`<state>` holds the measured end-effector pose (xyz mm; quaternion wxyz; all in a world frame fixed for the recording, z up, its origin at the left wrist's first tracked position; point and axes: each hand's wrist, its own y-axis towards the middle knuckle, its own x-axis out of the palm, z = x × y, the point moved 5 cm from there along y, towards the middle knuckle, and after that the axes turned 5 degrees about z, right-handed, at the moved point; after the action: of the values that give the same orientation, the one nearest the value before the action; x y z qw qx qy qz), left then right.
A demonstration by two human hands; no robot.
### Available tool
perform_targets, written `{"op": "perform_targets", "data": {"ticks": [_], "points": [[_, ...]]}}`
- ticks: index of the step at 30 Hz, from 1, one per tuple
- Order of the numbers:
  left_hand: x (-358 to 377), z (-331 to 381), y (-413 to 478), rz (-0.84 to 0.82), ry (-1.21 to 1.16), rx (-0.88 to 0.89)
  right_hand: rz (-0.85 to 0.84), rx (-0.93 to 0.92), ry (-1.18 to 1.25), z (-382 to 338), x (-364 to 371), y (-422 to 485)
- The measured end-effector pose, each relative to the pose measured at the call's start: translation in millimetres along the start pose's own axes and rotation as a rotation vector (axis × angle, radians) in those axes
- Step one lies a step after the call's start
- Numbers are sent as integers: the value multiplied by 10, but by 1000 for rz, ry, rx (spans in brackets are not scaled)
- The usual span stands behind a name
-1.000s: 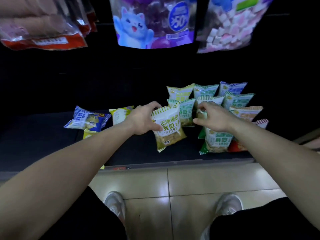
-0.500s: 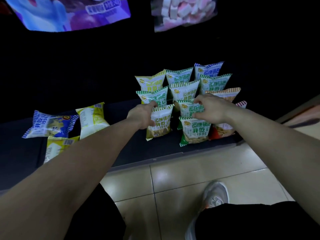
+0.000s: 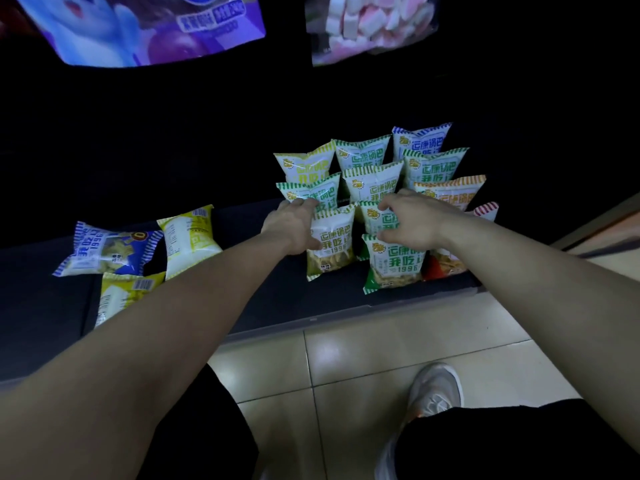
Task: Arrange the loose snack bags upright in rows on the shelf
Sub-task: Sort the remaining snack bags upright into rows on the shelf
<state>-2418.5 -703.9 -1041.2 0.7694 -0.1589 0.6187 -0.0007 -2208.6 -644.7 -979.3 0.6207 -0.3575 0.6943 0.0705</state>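
Observation:
Several snack bags stand upright in rows at the right of the dark shelf [image 3: 311,320]. My left hand [image 3: 294,226] grips the left side of a yellow-green bag [image 3: 332,251], which stands upright on the shelf in front of a green bag [image 3: 311,192]. My right hand [image 3: 412,220] reaches over the front green bag [image 3: 394,268] and pinches the top of the green bag behind it [image 3: 370,218]. Loose bags lie flat at the left: a blue one [image 3: 110,251], a yellow one [image 3: 190,240] and another yellow one [image 3: 131,296], partly hidden by my left forearm.
An orange bag [image 3: 453,192] and a red one [image 3: 486,211] stand at the right end of the rows. A purple cartoon bag [image 3: 138,29] and a marshmallow bag [image 3: 370,26] hang above. Tiled floor [image 3: 381,351] and my shoe [image 3: 433,393] lie below the shelf edge.
My left hand has brought the tilted yellow-green bag back and stood it upright beside the green bags. My right hand stays on the green bags. The view has shifted.

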Motion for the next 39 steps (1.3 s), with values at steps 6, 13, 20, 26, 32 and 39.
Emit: {"op": "perform_targets", "data": {"ticks": [6, 13, 20, 26, 32, 39], "points": [[-307, -429, -417, 50, -98, -40, 42, -34, 18, -419, -81, -17], [-587, -1604, -1331, 65, -123, -227, 27, -188, -44, -1479, -20, 47], [-649, -2691, -2025, 84, -146, -369, -69, -301, -112, -2567, 463, 464], [-514, -3213, -2065, 39, -219, -411, -98, -269, -53, -3055, 1171, 1087], [-412, -3390, -1900, 58, -323, -442, -32, -191, 165, -3200, 1714, 1486], [-336, -3346, -1818, 45, -313, -426, 142, -249, 285, -3224, 1759, 1566]]}}
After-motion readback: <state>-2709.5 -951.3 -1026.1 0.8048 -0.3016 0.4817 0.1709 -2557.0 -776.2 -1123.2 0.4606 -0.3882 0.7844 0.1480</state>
